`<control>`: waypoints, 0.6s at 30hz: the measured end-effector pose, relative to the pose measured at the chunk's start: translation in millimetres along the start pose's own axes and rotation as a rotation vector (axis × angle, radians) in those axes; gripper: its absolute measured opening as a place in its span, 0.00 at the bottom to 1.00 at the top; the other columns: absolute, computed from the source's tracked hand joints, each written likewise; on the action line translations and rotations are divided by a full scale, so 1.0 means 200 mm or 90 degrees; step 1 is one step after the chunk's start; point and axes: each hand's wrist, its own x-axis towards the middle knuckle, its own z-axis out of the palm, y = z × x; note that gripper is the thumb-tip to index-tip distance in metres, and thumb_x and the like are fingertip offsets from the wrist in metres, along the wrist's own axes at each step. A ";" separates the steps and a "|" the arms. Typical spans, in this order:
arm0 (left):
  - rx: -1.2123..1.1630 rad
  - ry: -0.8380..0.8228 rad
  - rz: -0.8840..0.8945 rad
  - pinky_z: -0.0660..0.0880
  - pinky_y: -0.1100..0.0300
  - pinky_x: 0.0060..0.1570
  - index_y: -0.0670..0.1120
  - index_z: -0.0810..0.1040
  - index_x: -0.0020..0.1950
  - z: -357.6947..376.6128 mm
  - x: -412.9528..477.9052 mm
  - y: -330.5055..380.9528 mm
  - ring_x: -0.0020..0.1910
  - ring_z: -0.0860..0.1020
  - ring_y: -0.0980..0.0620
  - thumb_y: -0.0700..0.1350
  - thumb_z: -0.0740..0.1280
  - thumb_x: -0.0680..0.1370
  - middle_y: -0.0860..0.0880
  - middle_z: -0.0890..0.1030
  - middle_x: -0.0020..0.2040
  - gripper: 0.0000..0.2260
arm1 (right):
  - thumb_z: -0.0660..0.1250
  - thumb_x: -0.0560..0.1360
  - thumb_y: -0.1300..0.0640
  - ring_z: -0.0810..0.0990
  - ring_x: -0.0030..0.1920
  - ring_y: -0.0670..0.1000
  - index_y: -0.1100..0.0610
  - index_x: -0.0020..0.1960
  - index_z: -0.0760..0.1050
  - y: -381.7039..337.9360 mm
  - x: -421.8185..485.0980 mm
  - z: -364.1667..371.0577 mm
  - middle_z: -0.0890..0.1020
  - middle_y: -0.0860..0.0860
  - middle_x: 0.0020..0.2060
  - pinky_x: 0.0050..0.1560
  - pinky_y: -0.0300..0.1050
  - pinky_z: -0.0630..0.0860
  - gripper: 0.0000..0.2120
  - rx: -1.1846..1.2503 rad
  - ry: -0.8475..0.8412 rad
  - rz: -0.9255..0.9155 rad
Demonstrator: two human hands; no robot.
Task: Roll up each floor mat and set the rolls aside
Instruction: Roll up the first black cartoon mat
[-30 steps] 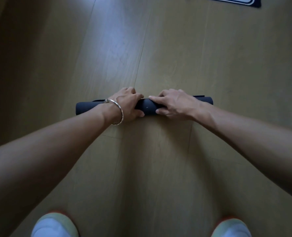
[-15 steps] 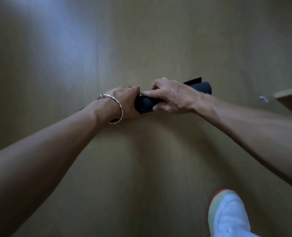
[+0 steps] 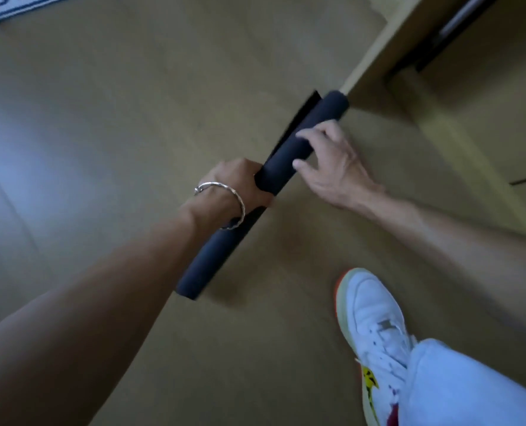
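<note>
A dark rolled mat (image 3: pixel 298 142) is lifted off the wooden floor and slants from lower left to upper right. My left hand (image 3: pixel 240 186), with a silver bangle on the wrist, is shut around the roll near its middle. My right hand (image 3: pixel 329 164) rests against the upper half with fingers spread, its fingertips touching the roll's side. A loose flap of the mat sticks out along the upper edge. Another mat (image 3: pixel 12 6), white with dark lettering, lies flat at the top left corner.
A light wooden furniture piece (image 3: pixel 433 96) with a dark gap stands at the upper right, close to the roll's far end. My white sneaker (image 3: pixel 375 321) and pale trouser leg (image 3: pixel 470 392) are at the lower right.
The roll has come up off the floor and swung to a diagonal. My view has turned right toward the furniture. My right hand has loosened from a grip to a fingertip touch.
</note>
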 end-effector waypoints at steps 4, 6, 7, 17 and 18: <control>-0.085 0.075 0.014 0.73 0.59 0.38 0.53 0.79 0.56 0.05 -0.01 0.25 0.41 0.77 0.49 0.59 0.73 0.68 0.50 0.78 0.42 0.20 | 0.59 0.78 0.44 0.73 0.51 0.51 0.51 0.65 0.65 0.05 -0.11 -0.06 0.70 0.50 0.59 0.44 0.42 0.68 0.18 0.240 0.039 0.340; -0.094 0.098 0.032 0.75 0.58 0.38 0.54 0.78 0.57 0.06 -0.03 0.37 0.42 0.79 0.49 0.61 0.72 0.68 0.51 0.80 0.42 0.21 | 0.59 0.78 0.42 0.72 0.41 0.49 0.51 0.60 0.63 0.07 -0.15 -0.08 0.73 0.50 0.53 0.35 0.43 0.66 0.17 0.344 0.036 0.411; -0.107 0.098 0.039 0.76 0.57 0.39 0.54 0.78 0.57 0.06 -0.06 0.43 0.42 0.80 0.48 0.62 0.72 0.67 0.51 0.80 0.43 0.21 | 0.60 0.77 0.42 0.73 0.39 0.48 0.51 0.59 0.62 0.08 -0.17 -0.09 0.74 0.50 0.51 0.35 0.44 0.67 0.17 0.390 0.050 0.429; -0.245 0.037 0.110 0.69 0.59 0.34 0.47 0.77 0.58 0.22 -0.17 0.55 0.31 0.75 0.50 0.56 0.64 0.77 0.46 0.77 0.41 0.16 | 0.72 0.67 0.37 0.83 0.47 0.55 0.48 0.59 0.65 0.31 -0.25 -0.05 0.82 0.54 0.52 0.49 0.53 0.79 0.28 0.675 -0.030 0.393; -0.265 0.037 0.110 0.68 0.61 0.33 0.48 0.78 0.59 0.24 -0.17 0.55 0.32 0.74 0.50 0.53 0.63 0.78 0.47 0.76 0.39 0.14 | 0.72 0.68 0.39 0.83 0.47 0.54 0.48 0.58 0.65 0.34 -0.27 -0.04 0.82 0.54 0.52 0.48 0.52 0.78 0.26 0.707 -0.035 0.391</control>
